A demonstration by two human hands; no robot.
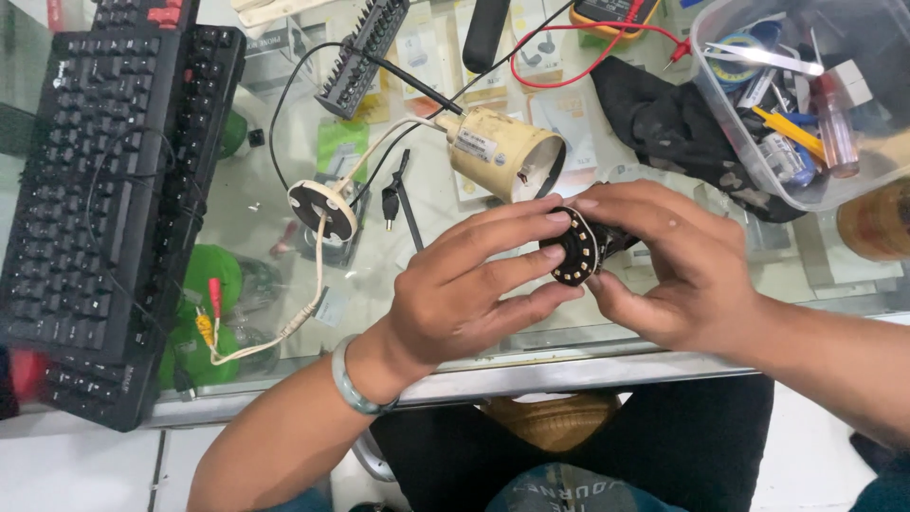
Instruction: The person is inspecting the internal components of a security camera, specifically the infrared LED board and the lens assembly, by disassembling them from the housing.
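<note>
Step in hand, as judged: you have a small camera taken apart, and you are working on its round black LED ring board (574, 248). Your left hand (469, 289) grasps the board's near face and rim with thumb and fingers; your right hand (684, 270) is clenched around the dark part behind it. Both hold it just above the worktop's front edge, over your lap.

The cream housing (502, 150) lies on its side just beyond your fingertips, open mouth toward you — its cable runs left to a round cream base plate (323, 209) and on to coloured plugs (207, 318).

Next move, as judged: it calls for a steady pinch on the rim only, not on the LEDs, and for keeping any fine wires behind the board slack. Whether wires join board and housing cannot be told.

Surface: a glass worktop (436, 228), with papers and green things showing under it. A black keyboard (104, 190) sits at left, a bit holder (365, 52) at the top, and a black cloth (664, 123) and a clear tub of tools (806, 104) at right. A meter with red leads (607, 14) is at the far edge.

Room: little shows — white floor below the worktop.
</note>
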